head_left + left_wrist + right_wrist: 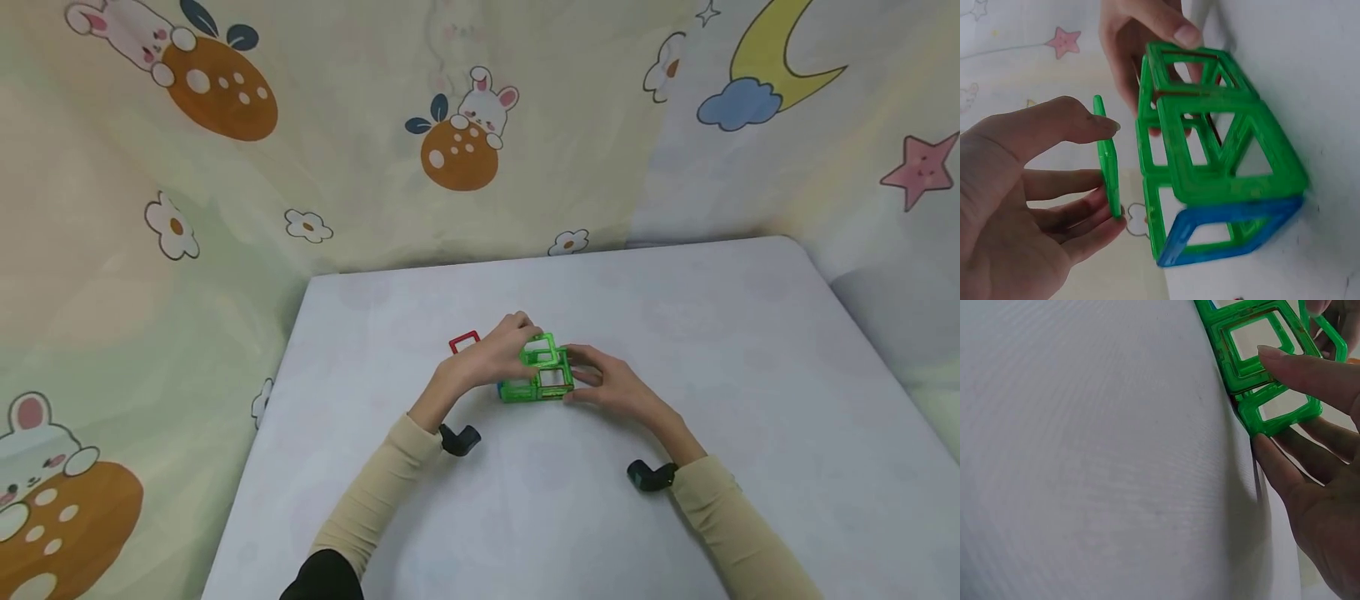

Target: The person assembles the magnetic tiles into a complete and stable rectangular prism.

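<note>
A box-like structure of green magnetic tiles (517, 397) sits on the white table. In the left wrist view, a blue magnetic tile (1175, 240) closes its near end. My left hand (495, 354) pinches a loose green magnetic tile (1109, 162) between thumb and fingertips, seen edge-on and apart from the structure in that view. My right hand (611, 383) grips the structure's right end, the thumb on one square face and the fingers around the end, as the right wrist view shows. A red magnetic tile (453, 346) lies behind the left hand, partly hidden by it.
The table (555, 517) has a white cover, and its far edge meets a printed cloth backdrop (360, 150). A dark wrist device (459, 440) sticks out by the left wrist, and another wrist device (651, 477) by the right.
</note>
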A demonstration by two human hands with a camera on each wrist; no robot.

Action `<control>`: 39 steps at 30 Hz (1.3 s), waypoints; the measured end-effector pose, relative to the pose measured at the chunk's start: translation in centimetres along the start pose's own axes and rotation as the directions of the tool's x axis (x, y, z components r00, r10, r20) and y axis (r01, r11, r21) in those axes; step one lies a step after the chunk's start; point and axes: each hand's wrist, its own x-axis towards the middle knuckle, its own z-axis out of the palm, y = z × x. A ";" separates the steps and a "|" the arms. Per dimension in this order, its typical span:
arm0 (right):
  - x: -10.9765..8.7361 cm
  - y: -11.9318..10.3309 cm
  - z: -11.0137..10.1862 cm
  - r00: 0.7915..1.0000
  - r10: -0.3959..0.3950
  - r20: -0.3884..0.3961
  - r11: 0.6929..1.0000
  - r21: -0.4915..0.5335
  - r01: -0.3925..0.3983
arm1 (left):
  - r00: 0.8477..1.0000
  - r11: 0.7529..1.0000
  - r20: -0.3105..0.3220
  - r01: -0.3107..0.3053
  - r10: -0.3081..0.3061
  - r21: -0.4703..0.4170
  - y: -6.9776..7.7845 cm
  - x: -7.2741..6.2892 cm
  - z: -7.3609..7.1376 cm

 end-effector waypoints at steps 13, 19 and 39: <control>0.0 0.2 0.3 0.999 -0.044 0.011 0.999 0.014 0.044 | 0.998 0.997 0.046 -0.056 0.053 0.053 0.7 0.2 1.7; 0.0 0.2 0.7 0.999 -0.048 0.011 0.999 0.025 0.047 | 0.998 0.997 0.046 -0.047 0.044 0.055 0.6 -0.3 2.0; 0.0 0.4 0.1 1.000 0.003 -0.002 1.000 0.005 -0.003 | 0.995 0.999 -0.098 0.016 -0.019 -0.029 -2.3 -2.1 1.4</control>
